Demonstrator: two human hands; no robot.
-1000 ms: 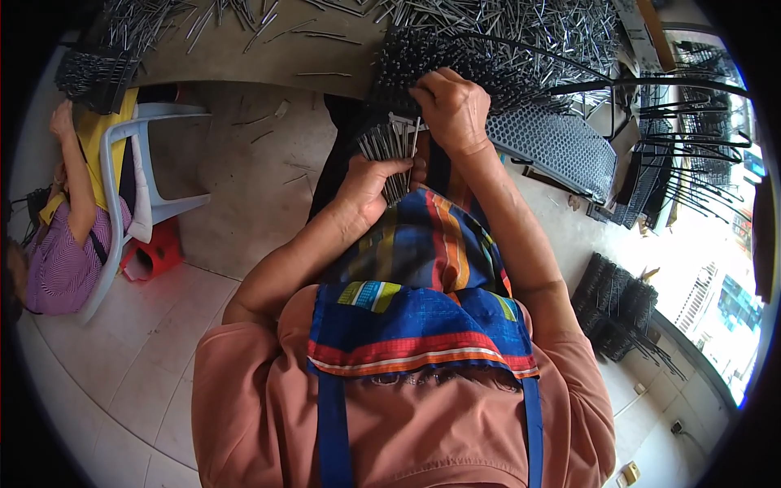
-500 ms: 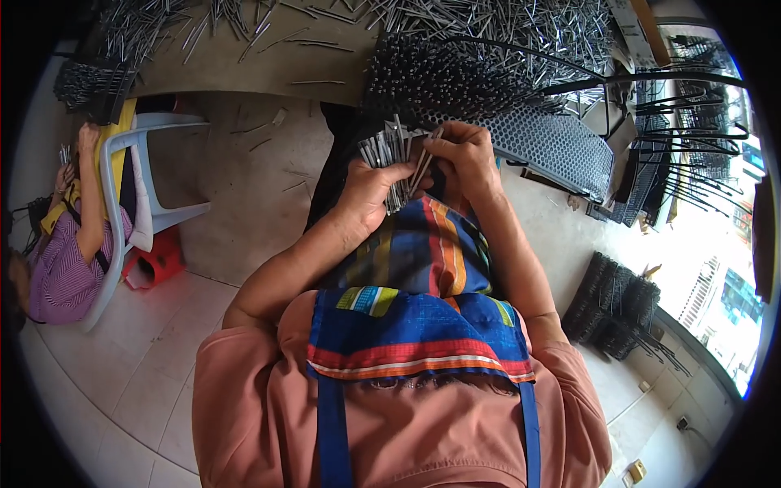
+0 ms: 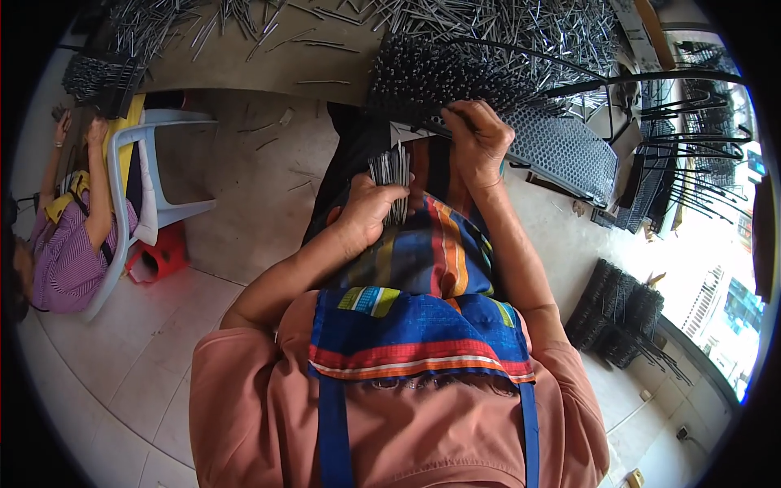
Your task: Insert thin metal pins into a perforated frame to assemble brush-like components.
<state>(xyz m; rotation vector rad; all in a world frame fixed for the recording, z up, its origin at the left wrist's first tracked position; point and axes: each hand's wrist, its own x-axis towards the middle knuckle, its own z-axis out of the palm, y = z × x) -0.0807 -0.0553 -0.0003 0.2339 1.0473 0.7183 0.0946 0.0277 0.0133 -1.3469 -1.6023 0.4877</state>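
A bundle of thin grey metal rods, drill bits (image 3: 390, 172) by their look, stands upright in my left hand (image 3: 370, 203), which is closed round it above my lap. My right hand (image 3: 482, 142) is at the near edge of a perforated metal rack (image 3: 561, 146), its fingers bent and pressed together. Whatever those fingertips hold is too small or hidden to make out. Densely packed drill bits stand on end in the rack's left part (image 3: 439, 77), while its right part shows bare holes. A striped cloth apron (image 3: 447, 236) covers my lap.
Loose drill bits (image 3: 521, 24) are heaped on the table (image 3: 244, 69) behind the rack. A black bent bar (image 3: 643, 79) reaches over it. More racks with hooks (image 3: 691, 154) stand at right. At left another person (image 3: 73, 260) works beside a light-blue plastic chair (image 3: 122, 211) and a red stool (image 3: 159, 256).
My right hand has left the bundle, moving up and right to the rack's edge. The rod pinched in it earlier no longer shows. My left hand keeps its bundle.
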